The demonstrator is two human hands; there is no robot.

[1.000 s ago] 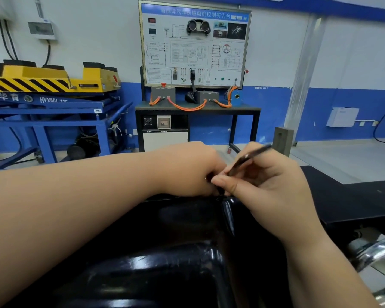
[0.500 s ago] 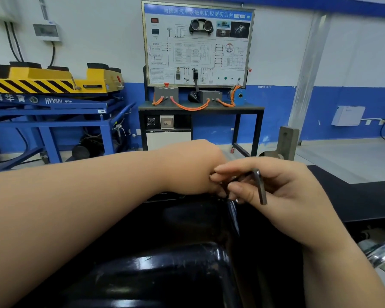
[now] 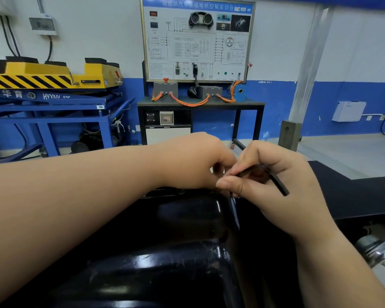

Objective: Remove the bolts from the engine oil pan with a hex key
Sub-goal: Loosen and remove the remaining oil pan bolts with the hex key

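Note:
The glossy black engine oil pan [image 3: 160,263] fills the lower middle of the head view. At its far edge my right hand [image 3: 273,187] pinches a black L-shaped hex key [image 3: 276,180] between thumb and fingers; the key's free arm slants down to the right. My left hand [image 3: 196,163] sits right beside it with fingers curled down at the pan's far rim, touching the right hand's fingertips. The bolt and the key's tip are hidden behind the fingers, and I cannot tell what the left fingers hold.
A black bench surface [image 3: 353,196] extends to the right. Shiny metal engine parts [image 3: 378,252] show at the lower right. Beyond stand a training panel on a black table [image 3: 198,103] and a blue lift stand with a yellow platform [image 3: 53,85].
The hex key has turned in my right hand: its free arm swung from pointing up-right, through vertical, to slanting down-right. Both hands stay at the pan's far rim.

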